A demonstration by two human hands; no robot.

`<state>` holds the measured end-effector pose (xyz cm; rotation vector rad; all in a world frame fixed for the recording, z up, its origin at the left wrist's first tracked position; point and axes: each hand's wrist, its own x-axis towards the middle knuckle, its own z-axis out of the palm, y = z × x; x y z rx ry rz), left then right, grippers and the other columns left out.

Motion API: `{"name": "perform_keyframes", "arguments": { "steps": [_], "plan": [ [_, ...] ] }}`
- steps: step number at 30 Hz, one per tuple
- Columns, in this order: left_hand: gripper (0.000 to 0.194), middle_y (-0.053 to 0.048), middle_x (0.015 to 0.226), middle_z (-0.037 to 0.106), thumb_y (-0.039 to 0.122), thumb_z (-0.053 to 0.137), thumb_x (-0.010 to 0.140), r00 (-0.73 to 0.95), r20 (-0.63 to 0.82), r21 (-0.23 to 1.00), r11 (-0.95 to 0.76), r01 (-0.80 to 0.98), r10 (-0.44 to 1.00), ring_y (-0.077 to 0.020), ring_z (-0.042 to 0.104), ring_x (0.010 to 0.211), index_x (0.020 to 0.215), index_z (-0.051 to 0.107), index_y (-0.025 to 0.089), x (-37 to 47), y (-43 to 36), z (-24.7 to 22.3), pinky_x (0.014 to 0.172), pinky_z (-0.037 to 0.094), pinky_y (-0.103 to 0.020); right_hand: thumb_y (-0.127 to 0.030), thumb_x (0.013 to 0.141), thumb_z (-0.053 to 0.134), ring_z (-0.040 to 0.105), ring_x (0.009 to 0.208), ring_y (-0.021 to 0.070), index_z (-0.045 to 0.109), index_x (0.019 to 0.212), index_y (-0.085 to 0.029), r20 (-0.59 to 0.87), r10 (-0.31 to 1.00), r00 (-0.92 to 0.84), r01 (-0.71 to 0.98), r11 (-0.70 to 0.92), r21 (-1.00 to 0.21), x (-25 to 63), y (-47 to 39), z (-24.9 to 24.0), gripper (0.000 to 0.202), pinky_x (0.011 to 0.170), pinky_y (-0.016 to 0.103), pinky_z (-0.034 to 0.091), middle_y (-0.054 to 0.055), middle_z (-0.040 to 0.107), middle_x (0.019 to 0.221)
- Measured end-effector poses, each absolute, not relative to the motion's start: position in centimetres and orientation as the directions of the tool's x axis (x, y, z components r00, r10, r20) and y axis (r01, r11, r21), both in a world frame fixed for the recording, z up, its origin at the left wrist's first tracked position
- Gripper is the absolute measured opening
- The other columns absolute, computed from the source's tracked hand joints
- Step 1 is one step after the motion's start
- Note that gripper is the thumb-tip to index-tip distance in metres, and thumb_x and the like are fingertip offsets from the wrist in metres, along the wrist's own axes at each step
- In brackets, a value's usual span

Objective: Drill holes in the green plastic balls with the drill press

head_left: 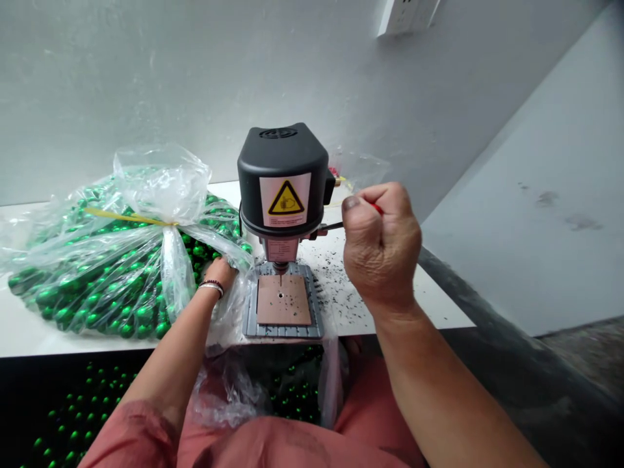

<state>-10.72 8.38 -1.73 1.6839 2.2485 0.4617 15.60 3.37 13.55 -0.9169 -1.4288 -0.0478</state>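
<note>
A small black drill press (283, 175) with a yellow warning sign stands before me. Its thin bit hangs over a brown square board (283, 305) with a small hole, lying on the grey slotted base (248, 322). My right hand (383, 244) is wrapped in a fist round the feed lever (334, 226), a bit of its red end showing. My left hand (220, 273) reaches into the torn side of a clear plastic bag (163, 188) full of shiny green balls (104, 305). Its fingers are hidden among the balls and plastic.
Dark shavings (344, 286) are scattered on the white table (439, 312) right of the base. Another clear bag with green balls (292, 390) rests at my lap. More green balls (73, 416) lie below at left. A power socket (404, 16) is on the wall.
</note>
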Motion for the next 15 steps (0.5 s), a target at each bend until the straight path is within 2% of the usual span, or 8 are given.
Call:
{"name": "perform_keyframes", "arguments": {
  "steps": [3,4,5,6,8,10,13,15],
  "plan": [
    [0.037,-0.020,0.104,0.062,0.025,0.056,0.070,-0.320,-0.047,0.383,0.312,0.869,0.946,-0.0309,0.057,0.101,0.105,0.057,0.012,-10.5,6.5,-0.7,0.084,0.040,-0.036,-0.027,0.082,0.045,0.040,0.049,0.0034,0.045,0.069,-0.019,0.863,0.467,0.191,0.541,0.684,-0.489,15.7,3.2,13.4,0.015,0.046,0.018,0.034,-0.005,0.043,0.056],
    [0.042,-0.020,0.101,0.063,0.028,0.056,0.070,-0.350,-0.043,0.404,0.337,0.851,0.936,-0.0304,0.058,0.098,0.108,0.055,0.012,-10.3,5.7,-0.2,0.082,0.041,-0.036,-0.027,0.082,0.045,0.040,0.049,0.0034,0.045,0.070,-0.019,0.867,0.462,0.186,0.540,0.689,-0.483,15.7,3.2,13.3,0.015,0.046,0.018,0.034,-0.005,0.044,0.056],
    [0.048,-0.019,0.098,0.064,0.031,0.056,0.071,-0.384,-0.042,0.452,0.360,0.816,0.922,-0.0294,0.060,0.095,0.113,0.050,0.011,-10.1,4.8,0.4,0.078,0.043,-0.035,-0.027,0.081,0.045,0.040,0.049,0.0032,0.045,0.069,-0.019,0.868,0.460,0.184,0.536,0.694,-0.481,15.7,3.2,13.3,0.015,0.046,0.018,0.034,-0.005,0.044,0.056],
    [0.054,-0.017,0.094,0.064,0.035,0.058,0.070,-0.422,-0.055,0.559,0.378,0.738,0.905,-0.0278,0.061,0.090,0.117,0.046,0.010,-9.8,3.8,0.9,0.073,0.044,-0.034,-0.027,0.081,0.045,0.040,0.048,0.0031,0.044,0.069,-0.019,0.869,0.459,0.184,0.531,0.698,-0.481,15.7,3.2,13.3,0.014,0.046,0.018,0.034,-0.005,0.043,0.056],
    [0.058,-0.011,0.086,0.064,0.039,0.061,0.069,-0.363,-0.152,0.828,0.319,0.462,0.919,-0.0226,0.062,0.080,0.117,0.044,0.012,-9.0,1.8,1.9,0.062,0.044,-0.029,-0.027,0.081,0.045,0.039,0.048,0.0028,0.044,0.069,-0.019,0.865,0.465,0.189,0.518,0.701,-0.490,15.7,3.2,13.2,0.014,0.045,0.017,0.033,-0.006,0.042,0.055],
    [0.053,-0.006,0.085,0.062,0.037,0.067,0.065,-0.212,-0.180,0.968,0.211,0.136,0.961,-0.0161,0.060,0.074,0.110,0.050,0.016,-7.8,0.0,2.5,0.058,0.043,-0.024,-0.027,0.081,0.044,0.039,0.049,0.0027,0.044,0.069,-0.018,0.859,0.473,0.194,0.505,0.703,-0.501,15.6,3.1,13.2,0.015,0.046,0.017,0.034,-0.006,0.042,0.056],
    [0.046,-0.003,0.089,0.061,0.036,0.070,0.063,-0.095,-0.200,0.947,0.167,-0.276,0.975,-0.0100,0.056,0.066,0.103,0.055,0.019,-6.0,-1.7,2.7,0.057,0.043,-0.022,-0.028,0.081,0.044,0.040,0.050,0.0026,0.044,0.070,-0.018,0.847,0.496,0.195,0.487,0.700,-0.522,15.6,3.1,13.2,0.015,0.047,0.017,0.035,-0.006,0.042,0.056],
    [0.041,-0.004,0.090,0.061,0.036,0.070,0.063,-0.037,-0.235,0.885,0.198,-0.422,0.971,-0.0090,0.055,0.065,0.098,0.058,0.018,-5.0,-2.1,2.6,0.056,0.043,-0.022,-0.028,0.081,0.044,0.040,0.050,0.0025,0.045,0.071,-0.018,0.841,0.508,0.188,0.475,0.702,-0.530,15.7,3.0,13.2,0.014,0.048,0.017,0.035,-0.006,0.042,0.056]
  ]
}}
